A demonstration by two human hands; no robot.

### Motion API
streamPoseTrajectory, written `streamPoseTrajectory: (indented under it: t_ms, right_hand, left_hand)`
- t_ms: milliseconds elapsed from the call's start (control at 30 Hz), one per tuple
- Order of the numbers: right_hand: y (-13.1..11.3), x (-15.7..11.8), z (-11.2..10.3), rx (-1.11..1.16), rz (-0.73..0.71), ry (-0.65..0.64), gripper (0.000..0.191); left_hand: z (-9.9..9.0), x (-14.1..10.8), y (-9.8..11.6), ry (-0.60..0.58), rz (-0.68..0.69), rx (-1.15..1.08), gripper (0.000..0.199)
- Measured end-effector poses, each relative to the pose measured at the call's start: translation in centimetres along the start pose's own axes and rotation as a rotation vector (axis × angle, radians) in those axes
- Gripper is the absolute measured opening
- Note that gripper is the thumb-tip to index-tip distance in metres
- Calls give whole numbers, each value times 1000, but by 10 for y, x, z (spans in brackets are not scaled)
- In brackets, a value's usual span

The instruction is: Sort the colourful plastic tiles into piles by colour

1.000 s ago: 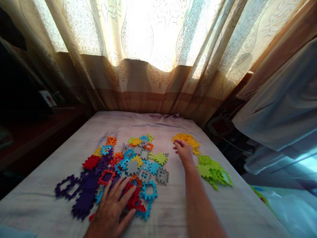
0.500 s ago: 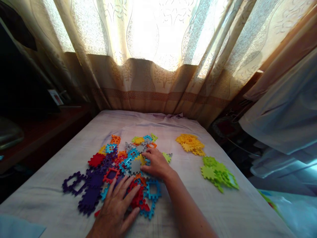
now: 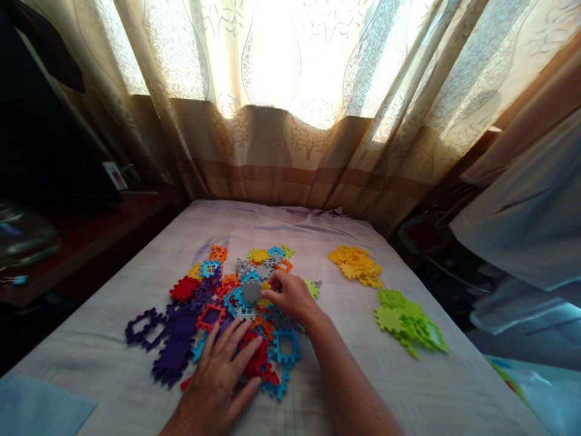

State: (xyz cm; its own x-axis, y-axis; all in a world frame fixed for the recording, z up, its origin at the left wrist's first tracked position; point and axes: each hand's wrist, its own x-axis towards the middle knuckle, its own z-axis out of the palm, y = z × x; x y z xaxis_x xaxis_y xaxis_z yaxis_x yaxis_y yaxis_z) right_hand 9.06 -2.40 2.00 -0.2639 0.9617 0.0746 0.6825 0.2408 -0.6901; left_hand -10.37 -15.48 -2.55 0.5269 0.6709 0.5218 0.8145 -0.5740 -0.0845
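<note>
My left hand lies with fingers spread on the near part of a mixed pile of toothed plastic building pieces. Under and beside it are red pieces and a blue frame piece. My right hand reaches into the middle of the pile, thumb and fingers pinched together. At its fingertips is a grey square piece, apparently gripped by its right edge. A yellow piece shows just beside those fingertips. Dark purple pieces and a red frame piece lie left of the hands.
Right of the pile, a yellow heap and a light green heap sit apart on the sheet-covered bed. A pale blue sheet lies at the near left corner. Curtains hang behind; a dark wooden stand is at left.
My right hand's fingers have drawn together into a pinch, and the grey square piece has shifted away from me. My left hand stays on the pile. The view has turned slightly left.
</note>
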Motion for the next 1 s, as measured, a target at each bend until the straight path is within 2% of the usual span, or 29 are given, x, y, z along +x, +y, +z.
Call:
streamPoseTrajectory:
  t_ms: [100, 167, 267, 433, 567, 667, 767, 867, 1000]
  right_hand:
    - [6, 3, -3, 121, -21, 32, 11]
    - [20, 7, -8, 187, -25, 113, 9]
    - [52, 14, -22, 320, 48, 330, 15]
    - [119, 21, -52, 535, 232, 807, 36]
    - [159, 17, -67, 467, 380, 997, 55]
    - [174, 11, -70, 389, 455, 1024, 61]
    - [174, 8, -71, 361, 459, 1001, 58]
    - [156, 9, -69, 261, 401, 946, 47]
    - [112, 14, -53, 122, 235, 777, 35]
  left_hand:
    - [1, 0, -2, 36, 34, 38, 57]
    - [3, 0, -4, 61, 50, 51, 56]
    - [5, 1, -7, 87, 62, 50, 55]
    - [4, 3, -7, 90, 65, 50, 56]
    - [6, 1, -8, 81, 57, 47, 56]
    - [8, 0, -8, 86, 57, 31, 57]
    - [8, 0, -8, 66, 37, 9, 57]
    - [7, 0, -8, 66, 37, -5, 56]
    - [7, 0, -7, 53, 20, -26, 57]
